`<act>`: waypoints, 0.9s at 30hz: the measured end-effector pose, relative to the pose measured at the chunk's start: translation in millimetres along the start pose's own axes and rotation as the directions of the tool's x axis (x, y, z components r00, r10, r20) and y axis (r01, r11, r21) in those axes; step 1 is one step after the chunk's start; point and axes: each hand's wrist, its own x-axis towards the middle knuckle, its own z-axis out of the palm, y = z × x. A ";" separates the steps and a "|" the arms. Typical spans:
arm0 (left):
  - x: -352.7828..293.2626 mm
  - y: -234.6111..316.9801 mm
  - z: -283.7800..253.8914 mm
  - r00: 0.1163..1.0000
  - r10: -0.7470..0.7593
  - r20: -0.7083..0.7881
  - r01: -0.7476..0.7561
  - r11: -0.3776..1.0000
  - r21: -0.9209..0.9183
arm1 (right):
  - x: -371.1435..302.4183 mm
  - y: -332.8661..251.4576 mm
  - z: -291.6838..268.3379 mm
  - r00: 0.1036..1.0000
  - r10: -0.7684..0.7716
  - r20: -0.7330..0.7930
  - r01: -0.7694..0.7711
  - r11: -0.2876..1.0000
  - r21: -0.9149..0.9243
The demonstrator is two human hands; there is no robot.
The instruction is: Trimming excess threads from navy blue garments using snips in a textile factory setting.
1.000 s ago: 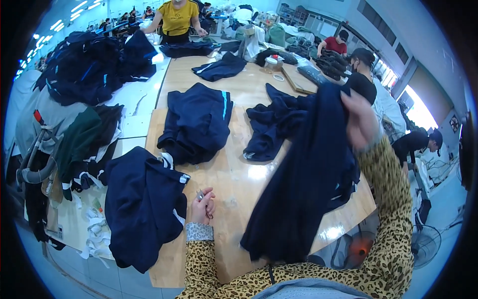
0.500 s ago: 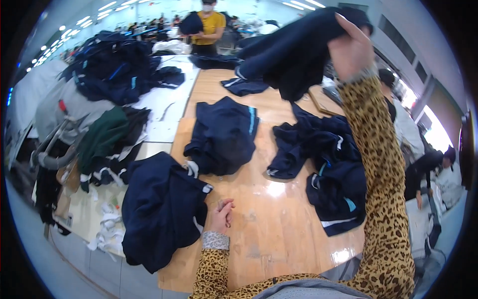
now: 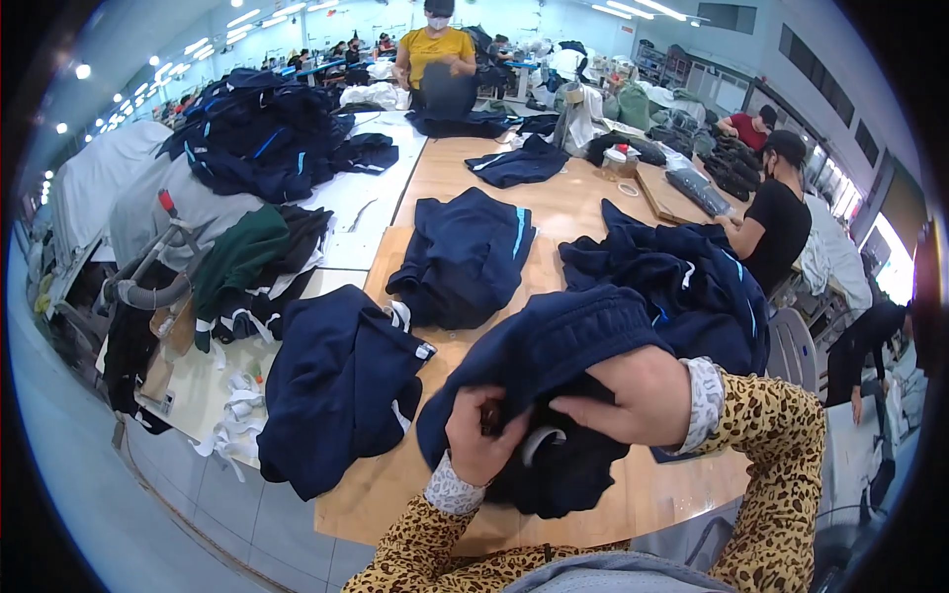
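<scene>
Both my hands are on a navy garment held up over the near part of the table. Its gathered, elastic-looking band curves along the top. My left hand pinches the edge at the garment's left side, thumb toward the opening. At the right, my right hand grips the band, its fingers partly hidden by cloth and its thumb reaching into the opening. A white curved strip, perhaps a label, shows inside between the hands. The lower part of the garment hangs in dark folds toward the tabletop.
Folded navy garments lie at the left and centre, with a loose navy heap at the right. A big navy pile stands far left. One person works across the table, another at the right.
My right hand has come down from high at the right with the navy garment, bringing it in front of me. My left hand has risen from the table and taken hold of its edge.
</scene>
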 end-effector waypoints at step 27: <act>-36.2 -183.3 -23.8 0.685 -0.392 0.614 0.696 0.103 -0.710 | 7.7 129.4 -147.8 0.876 0.478 0.064 -0.343 0.712 -0.612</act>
